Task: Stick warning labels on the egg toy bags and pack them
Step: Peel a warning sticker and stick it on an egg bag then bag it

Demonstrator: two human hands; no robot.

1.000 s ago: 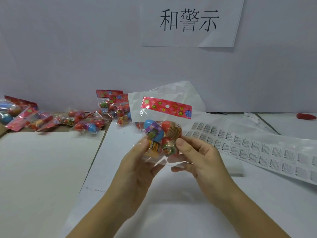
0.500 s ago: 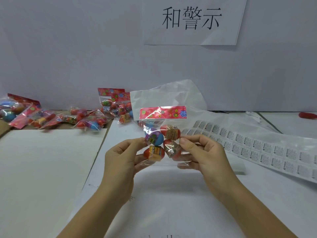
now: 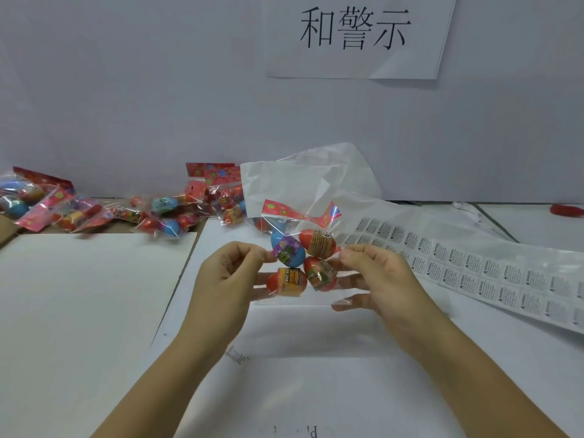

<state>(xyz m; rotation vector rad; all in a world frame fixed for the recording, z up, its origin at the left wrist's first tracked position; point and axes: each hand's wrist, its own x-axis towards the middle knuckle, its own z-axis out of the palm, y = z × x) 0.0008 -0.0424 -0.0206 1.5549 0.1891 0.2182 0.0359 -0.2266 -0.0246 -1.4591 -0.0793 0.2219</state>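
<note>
Nearest to the camera we note two bare forearms reaching in over the white tabletop (image 3: 316, 390). A pale board (image 3: 79, 295) lies flat on its left part.

The left hand (image 3: 227, 273) pinches the left edge of the egg toy bag (image 3: 311, 229) between thumb and forefinger, with its other fingers curled in. The right hand (image 3: 379, 279) pinches the right edge the same way. Its lower fingers are spread behind the bag and show through the film.

The bag is held upright above the table, between the hands. It is a clear film pouch with a red flower-printed header strip (image 3: 300, 211), twisted and tilted at the top. We count four eggs inside:
- a blue egg (image 3: 289, 251) with a purple wrap, upper left
- a red egg (image 3: 317, 243) with a tan printed band, upper right
- two red eggs (image 3: 287, 281) with picture wraps, below

The print is too small to read.

To the right, just beyond the right hand, lies a sheet of warning labels (image 3: 474, 267) in rows. Behind the held bag stands a crumpled white plastic bag (image 3: 309, 184). At far left a pile of more egg toy bags (image 3: 158, 213) lies along the wall. A small red object (image 3: 567, 210) sits at far right. On the wall hangs a paper sign (image 3: 354, 33) with black characters.
</note>
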